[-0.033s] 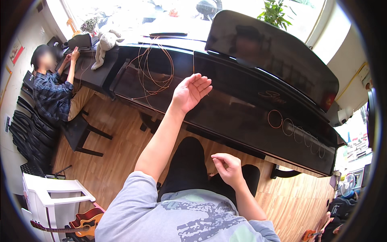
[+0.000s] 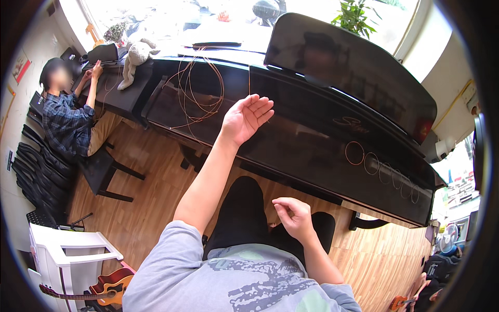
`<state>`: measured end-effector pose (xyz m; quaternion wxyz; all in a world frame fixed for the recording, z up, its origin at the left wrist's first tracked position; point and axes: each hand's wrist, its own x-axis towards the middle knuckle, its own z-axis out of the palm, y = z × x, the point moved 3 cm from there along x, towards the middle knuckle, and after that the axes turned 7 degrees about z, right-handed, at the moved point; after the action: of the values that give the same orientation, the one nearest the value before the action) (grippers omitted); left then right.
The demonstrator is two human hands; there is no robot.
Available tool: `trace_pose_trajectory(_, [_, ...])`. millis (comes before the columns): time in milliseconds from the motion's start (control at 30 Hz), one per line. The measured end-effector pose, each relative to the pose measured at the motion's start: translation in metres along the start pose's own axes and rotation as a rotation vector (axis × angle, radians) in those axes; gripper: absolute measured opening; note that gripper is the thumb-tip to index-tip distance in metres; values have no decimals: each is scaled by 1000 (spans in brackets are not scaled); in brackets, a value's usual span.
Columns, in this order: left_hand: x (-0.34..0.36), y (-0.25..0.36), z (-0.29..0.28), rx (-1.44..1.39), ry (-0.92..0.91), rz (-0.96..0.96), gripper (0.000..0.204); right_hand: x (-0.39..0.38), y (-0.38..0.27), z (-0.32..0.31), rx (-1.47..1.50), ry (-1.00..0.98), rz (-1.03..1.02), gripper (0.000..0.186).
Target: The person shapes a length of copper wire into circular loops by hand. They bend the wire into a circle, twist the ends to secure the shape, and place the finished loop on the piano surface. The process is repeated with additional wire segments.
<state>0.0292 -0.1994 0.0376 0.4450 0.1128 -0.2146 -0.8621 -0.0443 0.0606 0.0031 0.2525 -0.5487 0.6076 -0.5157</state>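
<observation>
My left hand (image 2: 248, 120) is raised over the front of a black piano (image 2: 312, 140), palm up, fingers stretched out and nothing visible on the palm. Just beyond its fingertips, a thin copper-coloured line (image 2: 249, 78) runs down the dark surface. Lower down, my right hand (image 2: 296, 217) hovers above my lap, thumb and index finger pinched. Whatever is in that pinch, if anything, is too small to make out. Left of my raised hand, a big loose coil of copper-coloured wire (image 2: 223, 86) lies on the piano. Several small wire rings (image 2: 355, 142) lie in a row toward its right end.
A person (image 2: 67, 117) sits at the far left at a dark desk with a plush toy (image 2: 139, 53). Near that person stands a black bench (image 2: 99, 169). A white stand (image 2: 73, 244) and an acoustic guitar (image 2: 117, 286) are at the lower left. A plant (image 2: 356, 18) stands behind the piano.
</observation>
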Motion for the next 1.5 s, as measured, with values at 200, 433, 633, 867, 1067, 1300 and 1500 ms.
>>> trace_pose_trajectory(200, [2, -5, -7, -36, -101, -11, 24, -2, -1, -2, -3, -42, 63, 11])
trace_pose_trajectory(433, [-36, -48, 0, 268, -154, -31, 22, 17, -14, -15, -58, 40, 38, 8])
trace_pose_trajectory(633, [-75, -79, -4, 353, -193, -65, 26, 87, -24, -25, -130, 247, -11, 15])
trace_pose_trajectory(867, [-81, -78, -22, 559, -202, -8, 25, 153, -6, 16, 144, -26, 338, 35])
trace_pose_trajectory(1067, [-95, -45, -18, 1199, -191, 335, 19, 161, 14, 26, 331, -50, 318, 24])
trace_pose_trajectory(1300, [-31, 34, -42, 1358, 344, 1010, 38, 159, 20, 18, 356, 63, 307, 19])
trace_pose_trajectory(1500, [33, 50, -25, 768, 60, 403, 24, 159, 20, 19, 256, 82, 299, 23])
